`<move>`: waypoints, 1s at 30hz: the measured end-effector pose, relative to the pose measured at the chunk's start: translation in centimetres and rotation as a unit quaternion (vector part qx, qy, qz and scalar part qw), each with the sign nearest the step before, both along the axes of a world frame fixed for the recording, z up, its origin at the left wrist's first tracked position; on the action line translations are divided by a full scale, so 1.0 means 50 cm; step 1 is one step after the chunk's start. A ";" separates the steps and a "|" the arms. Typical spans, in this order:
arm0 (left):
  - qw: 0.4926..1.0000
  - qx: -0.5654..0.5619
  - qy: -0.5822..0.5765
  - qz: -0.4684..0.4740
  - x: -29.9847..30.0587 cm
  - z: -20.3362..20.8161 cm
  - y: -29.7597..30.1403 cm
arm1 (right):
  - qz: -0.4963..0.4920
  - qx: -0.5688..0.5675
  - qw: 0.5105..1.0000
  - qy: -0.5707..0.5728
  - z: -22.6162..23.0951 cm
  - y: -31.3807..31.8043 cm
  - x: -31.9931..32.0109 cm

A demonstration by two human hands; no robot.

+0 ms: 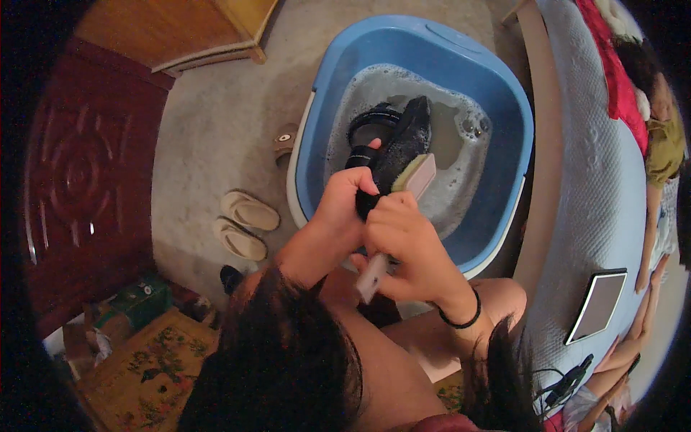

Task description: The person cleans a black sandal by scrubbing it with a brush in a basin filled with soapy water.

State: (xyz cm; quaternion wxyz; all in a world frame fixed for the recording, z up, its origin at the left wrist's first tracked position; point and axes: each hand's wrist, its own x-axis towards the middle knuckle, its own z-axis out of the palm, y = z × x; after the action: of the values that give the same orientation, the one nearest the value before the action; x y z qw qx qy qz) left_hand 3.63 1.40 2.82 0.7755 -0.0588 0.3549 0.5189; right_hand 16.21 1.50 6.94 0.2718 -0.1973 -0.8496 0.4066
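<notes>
My left hand (344,205) is closed round the near end of a wet black item (407,140) with dark bands and suds on it. Its exact kind is unclear; it is long and narrows at the far end. In my right hand (403,241) is a scrubbing brush (417,176) with a pale pink back and yellowish bristles. The brush's handle sticks out below my fingers, and the bristles lie against the item's right side. Both hands are over the near part of a blue tub (502,237) holding cloudy, foamy water.
Beige slippers (252,210) lie on the floor left of the tub. A bed (576,194) runs along the right, with a tablet (597,306), black cable (568,380) and people on it. A wooden cabinet (165,32) and dark red door (90,165) stand left.
</notes>
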 end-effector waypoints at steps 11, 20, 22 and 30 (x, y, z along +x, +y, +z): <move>0.998 0.007 -0.061 0.007 -0.005 0.010 -0.004 | -0.023 0.011 0.996 0.086 0.044 -0.019 0.001; 0.999 -0.003 -0.025 0.031 0.003 0.001 -0.009 | 0.002 -0.024 0.990 0.138 0.063 -0.024 0.025; 0.999 0.004 -0.030 0.038 0.001 -0.003 -0.012 | 0.051 -0.041 0.960 0.272 0.086 -0.026 0.030; 0.997 0.023 -0.071 0.023 -0.005 0.006 -0.005 | 0.056 -0.012 0.991 0.119 0.047 -0.014 -0.001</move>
State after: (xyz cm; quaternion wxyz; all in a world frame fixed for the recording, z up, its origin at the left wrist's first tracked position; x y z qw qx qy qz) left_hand 3.37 1.17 3.13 0.7876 -0.0855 0.2852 0.5395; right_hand 16.19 0.81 9.27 0.3450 -0.1025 -0.8163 0.4517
